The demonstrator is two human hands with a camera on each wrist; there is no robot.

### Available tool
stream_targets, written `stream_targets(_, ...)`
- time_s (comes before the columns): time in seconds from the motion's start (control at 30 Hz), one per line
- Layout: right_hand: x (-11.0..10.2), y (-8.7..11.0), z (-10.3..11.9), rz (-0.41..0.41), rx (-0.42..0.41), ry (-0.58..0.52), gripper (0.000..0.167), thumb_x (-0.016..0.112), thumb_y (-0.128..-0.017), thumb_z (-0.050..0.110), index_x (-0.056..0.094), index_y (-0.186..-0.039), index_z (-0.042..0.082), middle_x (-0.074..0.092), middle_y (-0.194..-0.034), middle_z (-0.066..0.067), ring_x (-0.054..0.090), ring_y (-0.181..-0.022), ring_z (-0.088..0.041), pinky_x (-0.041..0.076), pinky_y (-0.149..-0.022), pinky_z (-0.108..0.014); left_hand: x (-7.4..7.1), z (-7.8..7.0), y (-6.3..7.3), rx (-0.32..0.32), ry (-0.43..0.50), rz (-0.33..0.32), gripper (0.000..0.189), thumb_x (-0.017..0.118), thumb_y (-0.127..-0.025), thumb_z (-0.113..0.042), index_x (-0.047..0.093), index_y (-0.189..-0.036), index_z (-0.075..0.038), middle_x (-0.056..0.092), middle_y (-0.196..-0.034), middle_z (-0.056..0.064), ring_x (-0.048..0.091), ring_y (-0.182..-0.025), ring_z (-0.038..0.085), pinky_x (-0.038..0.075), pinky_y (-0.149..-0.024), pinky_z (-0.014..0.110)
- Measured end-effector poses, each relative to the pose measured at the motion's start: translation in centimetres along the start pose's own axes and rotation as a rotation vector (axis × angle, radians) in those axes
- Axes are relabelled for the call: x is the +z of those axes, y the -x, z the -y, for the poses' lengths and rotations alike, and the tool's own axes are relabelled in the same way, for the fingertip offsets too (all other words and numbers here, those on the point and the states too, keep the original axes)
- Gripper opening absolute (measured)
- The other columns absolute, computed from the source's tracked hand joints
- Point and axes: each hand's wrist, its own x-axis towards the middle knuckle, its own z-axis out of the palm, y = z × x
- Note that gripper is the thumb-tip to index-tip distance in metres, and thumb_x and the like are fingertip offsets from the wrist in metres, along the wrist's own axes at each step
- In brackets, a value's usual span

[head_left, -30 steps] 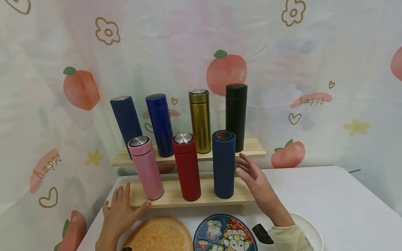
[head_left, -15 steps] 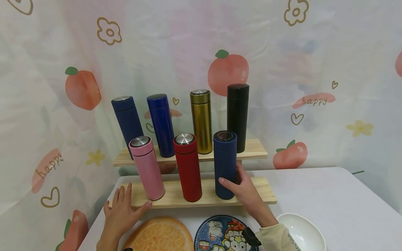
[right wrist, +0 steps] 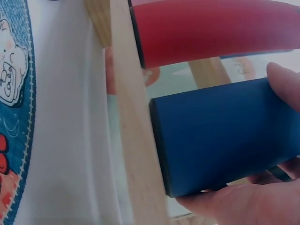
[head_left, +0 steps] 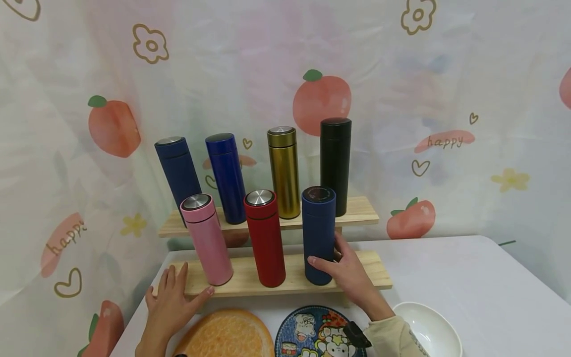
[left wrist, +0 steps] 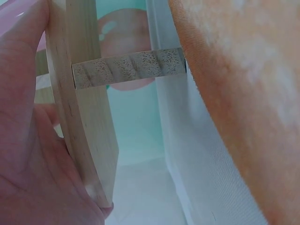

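Right hand [head_left: 354, 277], off the front-row navy bottle [head_left: 318, 233] a second ago, now has thumb and fingers clamped round its lower part, so it's secured but apparently standing on the lower shelf [head_left: 373, 267], left hand [head_left: 167, 301] spread at its left end

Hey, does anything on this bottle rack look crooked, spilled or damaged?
Nothing clearly stands out: no spill or damage shows. The pink flask leans in the head view, probably just lens distortion. The right hand holds the front navy flask on the wooden rack.
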Motion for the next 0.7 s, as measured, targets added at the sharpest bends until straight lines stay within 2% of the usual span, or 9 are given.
stream_targets(0.17, -0.7, 0.4, 0.9, 0.007, -0.010, 0.044, 0.093, 0.080, -0.098, 0.022, 0.024, -0.170, 0.008, 0.034, -0.169, -0.026, 0.040, -0.149, -0.053, 0.040, -0.114, -0.064, 0.1, 0.1, 0.0, 0.001, -0.005, 0.000, 0.116, 0.063, -0.089, -0.081, 0.037, -0.162, 0.005, 0.012, -0.167, 0.043, 0.008, -0.155, 0.057, 0.001, -0.110, 0.083)
stream_targets(0.4, -2.6, 0.8, 2.5, 0.008, -0.045, 0.024, 0.088, 0.077, -0.099, 0.018, 0.024, -0.169, 0.007, 0.038, -0.165, -0.026, 0.042, -0.147, -0.054, 0.040, -0.112, -0.066, 0.1, 0.0, -0.1, 0.008, -0.003, -0.010, 0.116, 0.063, -0.089, -0.081, 0.037, -0.162, 0.005, 0.013, -0.167, 0.043, 0.008, -0.156, 0.057, 0.001, -0.110, 0.083)
stream_targets(0.57, -4.4, 1.4, 3.6, -0.029, -0.076, 0.060, 0.086, 0.076, -0.101, 0.018, 0.025, -0.169, 0.008, 0.043, -0.161, -0.027, 0.047, -0.143, -0.054, 0.038, -0.112, -0.069, 0.2, 0.1, -0.1, 0.014, -0.006, -0.015, 0.115, 0.063, -0.090, -0.081, 0.038, -0.162, 0.005, 0.014, -0.167, 0.043, 0.009, -0.156, 0.057, 0.002, -0.110, 0.083)
stream_targets(0.7, -5.9, 1.7, 4.4, -0.059, -0.116, 0.058, 0.087, 0.075, -0.102, 0.016, 0.022, -0.171, 0.009, 0.041, -0.162, -0.028, 0.044, -0.144, -0.054, 0.034, -0.114, -0.072, 0.2, 0.2, -0.1, 0.013, -0.008, -0.017, 0.114, 0.063, -0.090, -0.080, 0.038, -0.161, 0.006, 0.014, -0.167, 0.043, 0.009, -0.155, 0.057, 0.002, -0.110, 0.084)
